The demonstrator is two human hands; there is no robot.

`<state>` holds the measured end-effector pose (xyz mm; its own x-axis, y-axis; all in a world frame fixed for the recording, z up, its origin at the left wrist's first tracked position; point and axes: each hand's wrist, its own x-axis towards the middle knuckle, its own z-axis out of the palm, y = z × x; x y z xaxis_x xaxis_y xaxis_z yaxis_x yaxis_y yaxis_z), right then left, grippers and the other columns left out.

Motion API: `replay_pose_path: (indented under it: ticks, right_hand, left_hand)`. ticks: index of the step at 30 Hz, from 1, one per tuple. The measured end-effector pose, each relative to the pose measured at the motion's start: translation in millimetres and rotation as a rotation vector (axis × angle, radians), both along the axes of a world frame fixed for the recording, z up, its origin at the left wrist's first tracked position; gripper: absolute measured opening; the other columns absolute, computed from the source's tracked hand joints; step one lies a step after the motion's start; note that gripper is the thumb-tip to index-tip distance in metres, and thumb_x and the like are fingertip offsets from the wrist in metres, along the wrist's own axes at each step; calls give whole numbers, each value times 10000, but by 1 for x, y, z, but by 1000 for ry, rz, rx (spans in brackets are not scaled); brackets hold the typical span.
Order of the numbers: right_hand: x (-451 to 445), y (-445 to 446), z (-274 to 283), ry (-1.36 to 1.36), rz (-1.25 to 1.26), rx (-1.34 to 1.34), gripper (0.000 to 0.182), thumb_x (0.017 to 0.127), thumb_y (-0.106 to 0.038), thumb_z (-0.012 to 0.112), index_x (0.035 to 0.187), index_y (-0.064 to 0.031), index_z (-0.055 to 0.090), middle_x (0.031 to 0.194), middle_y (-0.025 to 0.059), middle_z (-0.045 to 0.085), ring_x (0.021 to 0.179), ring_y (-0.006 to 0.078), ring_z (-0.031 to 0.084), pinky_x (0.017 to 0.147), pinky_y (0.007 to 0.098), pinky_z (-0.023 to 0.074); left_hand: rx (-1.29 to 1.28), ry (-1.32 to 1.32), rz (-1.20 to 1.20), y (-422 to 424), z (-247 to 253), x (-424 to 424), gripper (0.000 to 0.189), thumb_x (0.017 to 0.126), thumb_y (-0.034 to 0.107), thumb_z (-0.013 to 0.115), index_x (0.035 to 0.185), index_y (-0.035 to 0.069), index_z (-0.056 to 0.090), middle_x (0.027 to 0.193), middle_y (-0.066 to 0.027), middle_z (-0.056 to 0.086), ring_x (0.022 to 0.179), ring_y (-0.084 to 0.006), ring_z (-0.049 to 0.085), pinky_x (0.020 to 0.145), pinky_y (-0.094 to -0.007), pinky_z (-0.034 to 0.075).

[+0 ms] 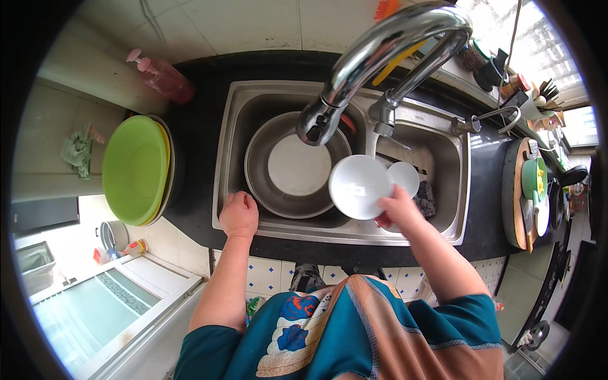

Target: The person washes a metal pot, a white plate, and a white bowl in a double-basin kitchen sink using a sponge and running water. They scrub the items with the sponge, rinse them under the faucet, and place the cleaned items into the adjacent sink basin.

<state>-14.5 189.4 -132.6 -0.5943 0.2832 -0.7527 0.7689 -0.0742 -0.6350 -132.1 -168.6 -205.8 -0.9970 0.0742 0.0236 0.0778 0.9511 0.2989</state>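
My right hand (396,206) grips the rim of a white bowl (359,186) above the divider of the double-bowl stainless steel sink (304,232). Beneath and beside it, another white bowl (403,178) shows in the right basin, near a dark scouring pad (425,199). My left hand (239,213) rests curled at the front left edge of the sink; whether it pinches anything is hidden. A round metal basin (256,166) fills much of the left sink bowl, with a pale round dish or surface (299,166) inside. The chrome faucet (318,126) arches over both.
Nested green and yellow basins (133,171) stand left of the sink, below a pink pump bottle (166,80). On the right, a round wooden cutting board (513,190) carries a green strainer-like container (529,178) and a knife (527,216). Jars line the window ledge behind.
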Motion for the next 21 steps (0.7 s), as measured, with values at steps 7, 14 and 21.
replay_pose_path:
  ticks: [7, 14, 21]
  right_hand:
    - [-109, -107, -93, -30, 156, -139, 229, 856, -43, 477, 1046, 62, 550, 663, 149, 662, 491, 240, 654, 398, 340, 471]
    - [-135, -117, -124, 20, -21, 54, 195, 832, -27, 469, 953, 61, 595, 619, 158, 656, 485, 258, 659, 398, 342, 477]
    - [-118, -131, -114, -11, 217, 203, 316, 847, -56, 470, 1136, 46, 550, 617, 172, 654, 445, 264, 632, 432, 360, 506]
  left_hand:
    - [1, -39, 21, 0, 3, 0, 167, 907, 238, 580, 919, 107, 683, 953, -80, 670, 847, -321, 660, 737, -435, 536]
    - [10, 41, -5, -1, 0, 1, 132, 896, 220, 578, 851, 116, 646, 890, -67, 646, 814, -305, 645, 692, -435, 544]
    - [15, 34, -1, -1, 0, 2, 139, 897, 221, 574, 844, 114, 644, 886, -76, 646, 806, -313, 648, 686, -437, 544]
